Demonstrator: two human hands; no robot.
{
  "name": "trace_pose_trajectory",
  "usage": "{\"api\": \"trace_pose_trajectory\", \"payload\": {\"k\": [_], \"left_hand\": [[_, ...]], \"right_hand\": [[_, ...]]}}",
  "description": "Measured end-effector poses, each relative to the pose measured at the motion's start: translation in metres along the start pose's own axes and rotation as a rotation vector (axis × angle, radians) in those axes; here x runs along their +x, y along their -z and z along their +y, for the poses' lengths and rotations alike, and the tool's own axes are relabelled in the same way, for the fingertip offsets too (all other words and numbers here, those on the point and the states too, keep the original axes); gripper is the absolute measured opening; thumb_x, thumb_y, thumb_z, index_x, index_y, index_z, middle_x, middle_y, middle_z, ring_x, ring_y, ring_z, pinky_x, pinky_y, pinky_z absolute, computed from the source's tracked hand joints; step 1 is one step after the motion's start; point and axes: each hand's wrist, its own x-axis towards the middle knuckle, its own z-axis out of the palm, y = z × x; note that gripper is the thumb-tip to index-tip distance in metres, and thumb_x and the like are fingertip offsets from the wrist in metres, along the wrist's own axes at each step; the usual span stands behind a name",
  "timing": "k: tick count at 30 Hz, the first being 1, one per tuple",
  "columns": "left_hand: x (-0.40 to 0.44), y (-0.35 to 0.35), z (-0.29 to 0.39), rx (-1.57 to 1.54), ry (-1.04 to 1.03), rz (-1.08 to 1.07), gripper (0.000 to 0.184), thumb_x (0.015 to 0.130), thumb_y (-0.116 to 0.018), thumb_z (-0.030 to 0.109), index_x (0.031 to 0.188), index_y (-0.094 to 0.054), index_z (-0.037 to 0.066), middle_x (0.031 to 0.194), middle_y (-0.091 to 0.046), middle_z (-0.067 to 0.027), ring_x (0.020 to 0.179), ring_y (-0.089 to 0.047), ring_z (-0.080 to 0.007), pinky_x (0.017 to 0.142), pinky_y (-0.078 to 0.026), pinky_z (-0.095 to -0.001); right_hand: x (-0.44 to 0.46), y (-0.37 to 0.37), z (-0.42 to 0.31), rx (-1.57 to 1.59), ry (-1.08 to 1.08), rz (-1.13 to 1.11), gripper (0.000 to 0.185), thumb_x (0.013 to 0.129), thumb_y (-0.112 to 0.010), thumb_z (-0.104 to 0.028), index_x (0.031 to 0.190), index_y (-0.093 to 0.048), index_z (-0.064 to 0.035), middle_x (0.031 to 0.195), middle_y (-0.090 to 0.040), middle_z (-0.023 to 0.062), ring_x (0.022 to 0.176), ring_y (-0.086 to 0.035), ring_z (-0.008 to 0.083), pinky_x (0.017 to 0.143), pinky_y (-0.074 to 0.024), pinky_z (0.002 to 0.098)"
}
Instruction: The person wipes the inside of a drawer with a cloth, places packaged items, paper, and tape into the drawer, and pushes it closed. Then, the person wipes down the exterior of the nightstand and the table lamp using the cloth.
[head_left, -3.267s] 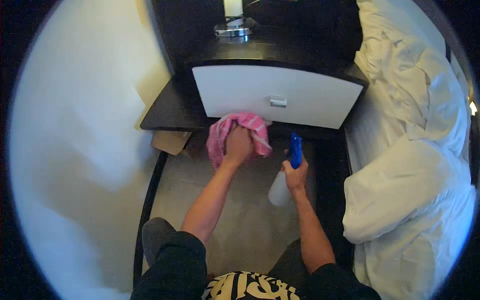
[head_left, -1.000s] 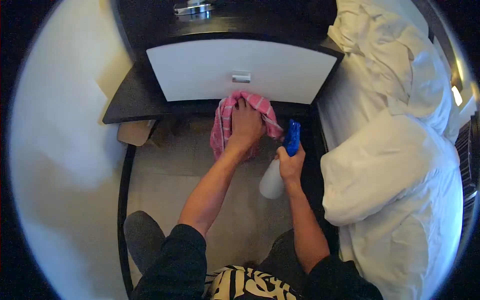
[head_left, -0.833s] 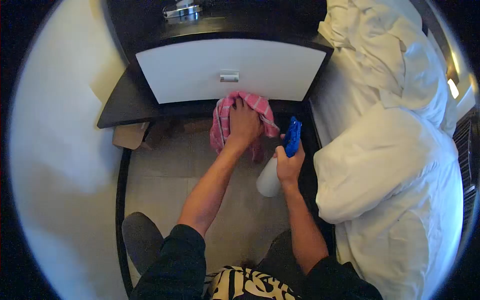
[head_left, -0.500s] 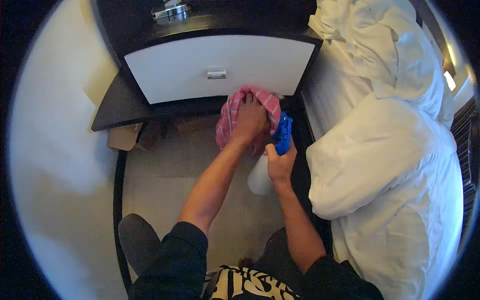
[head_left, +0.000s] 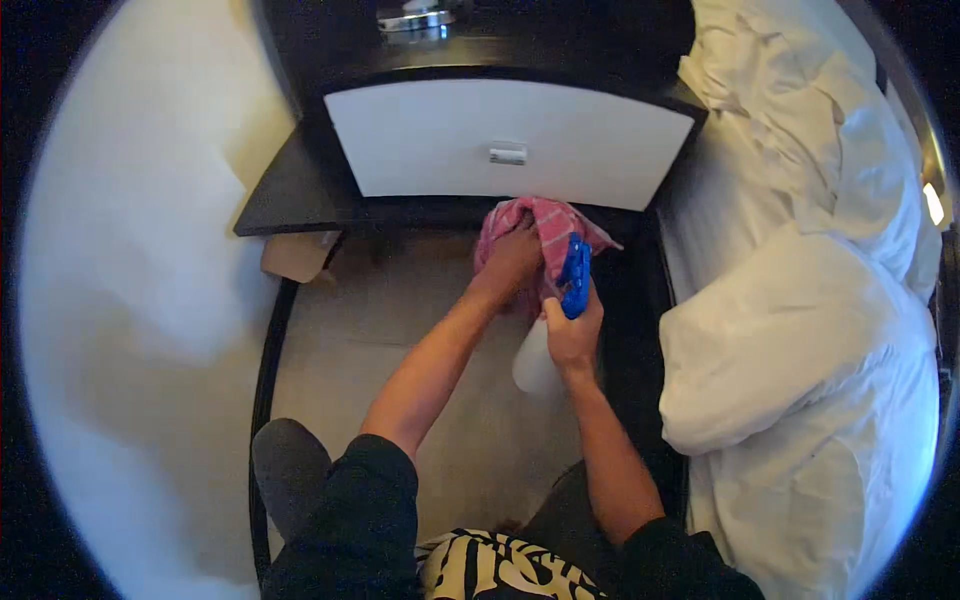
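Observation:
A pink cloth with pale stripes (head_left: 585, 228) is bunched at the dark lower edge of the white drawer front (head_left: 420, 140). My left hand (head_left: 512, 260) is closed on this cloth, its fingers partly covered by the folds. Just to the right, my right hand (head_left: 577, 338) grips a spray bottle with a white body (head_left: 537, 362) and a blue trigger head (head_left: 576, 275). The bottle is tilted, its head up close to the cloth. Whether a finger presses the trigger is hidden.
A small handle (head_left: 508, 153) sits on the drawer front. On the dark cabinet top (head_left: 560, 45) stands a shiny round object (head_left: 416, 20). White bedding (head_left: 780, 330) lies along the right, and a pale wall (head_left: 130, 300) rises at left. Tiled floor (head_left: 340, 370) lies below.
The view has shifted, so the drawer appears farther right. Both hands, with cloth and spray bottle, have moved left relative to the drawer handle. A cloth corner now spreads to the right.

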Motion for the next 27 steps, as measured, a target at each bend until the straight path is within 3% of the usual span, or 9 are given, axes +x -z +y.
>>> {"api": "trace_pose_trajectory", "payload": {"k": [3, 5, 13, 16, 20, 24, 26, 27], "left_hand": [[-0.03, 0.011, -0.038, 0.058, 0.044, 0.056, 0.063, 0.079, -0.061, 0.018, 0.138, -0.043, 0.007, 0.146, -0.037, -0.0167, 0.137, -0.03, -0.0365, 0.115, -0.022, -0.0421], [-0.055, 0.028, -0.065, 0.248, 0.107, 0.066, 0.059, 0.082, -0.059, 0.022, 0.138, -0.045, 0.009, 0.147, -0.038, -0.0154, 0.136, -0.033, -0.0353, 0.114, -0.025, -0.0421], [-0.117, 0.085, -0.137, 0.172, 0.419, 0.099, 0.056, 0.088, -0.055, 0.029, 0.14, -0.043, 0.011, 0.147, -0.039, -0.0147, 0.137, -0.033, -0.0332, 0.114, -0.025, -0.0396], [-0.133, 0.089, -0.154, 0.183, 0.306, 0.33, 0.044, 0.09, -0.047, 0.021, 0.13, -0.052, 0.005, 0.137, -0.048, -0.0197, 0.128, -0.042, -0.0391, 0.105, -0.037, -0.042], [-0.156, 0.108, -0.175, -0.079, 0.451, 0.428, 0.049, 0.092, -0.049, 0.028, 0.137, -0.047, 0.008, 0.143, -0.044, -0.0163, 0.134, -0.037, -0.0332, 0.111, -0.03, -0.04], [-0.193, 0.14, -0.206, 0.033, 0.549, 0.483, 0.047, 0.093, -0.047, 0.026, 0.136, -0.047, 0.006, 0.14, -0.047, -0.0171, 0.131, -0.041, -0.0334, 0.11, -0.032, -0.0398], [-0.21, 0.143, -0.253, 0.028, 0.507, 0.702, 0.048, 0.094, -0.046, 0.027, 0.137, -0.046, 0.005, 0.138, -0.049, -0.0179, 0.129, -0.044, -0.0333, 0.109, -0.032, -0.0395], [-0.211, 0.154, -0.254, 0.034, 0.513, 0.699, 0.048, 0.094, -0.046, 0.027, 0.137, -0.046, 0.005, 0.138, -0.049, -0.0179, 0.129, -0.044, -0.0333, 0.109, -0.032, -0.0395]], "right_hand": [[-0.003, -0.006, -0.012, 0.015, -0.147, -0.051, 0.046, 0.072, -0.06, -0.003, 0.118, -0.057, -0.0007, 0.102, -0.063, 0.0053, 0.09, -0.059, 0.0158, 0.081, -0.0466, 0.028], [-0.005, -0.009, -0.008, 0.011, -0.126, -0.054, 0.046, 0.072, -0.06, -0.003, 0.118, -0.057, -0.0008, 0.102, -0.063, 0.0052, 0.089, -0.059, 0.0153, 0.08, -0.0467, 0.0282], [-0.011, -0.027, -0.005, -0.072, -0.098, -0.109, 0.045, 0.073, -0.06, -0.002, 0.118, -0.057, -0.002, 0.099, -0.064, 0.0045, 0.078, -0.057, 0.0115, 0.072, -0.0468, 0.027], [-0.015, -0.037, -0.011, -0.114, -0.136, -0.128, 0.044, 0.073, -0.059, -0.002, 0.117, -0.058, -0.0027, 0.098, -0.063, 0.004, 0.073, -0.055, 0.0105, 0.068, -0.0463, 0.0264], [-0.02, -0.05, -0.005, -0.103, -0.077, -0.176, 0.042, 0.073, -0.059, -0.002, 0.115, -0.058, -0.0032, 0.097, -0.063, 0.0034, 0.068, -0.054, 0.0105, 0.065, -0.0456, 0.026], [-0.023, -0.06, -0.002, -0.123, -0.063, -0.193, 0.041, 0.073, -0.059, -0.003, 0.114, -0.059, -0.0031, 0.097, -0.063, 0.0036, 0.067, -0.054, 0.0106, 0.064, -0.0458, 0.0271], [-0.021, -0.06, -0.006, -0.187, -0.093, -0.24, 0.041, 0.073, -0.059, -0.004, 0.114, -0.059, -0.0026, 0.098, -0.064, 0.0044, 0.072, -0.055, 0.0111, 0.067, -0.0463, 0.0273], [-0.022, -0.061, -0.007, -0.215, -0.112, -0.264, 0.041, 0.073, -0.06, -0.004, 0.114, -0.059, -0.0024, 0.099, -0.064, 0.0048, 0.075, -0.056, 0.0114, 0.068, -0.0465, 0.0274]]}}
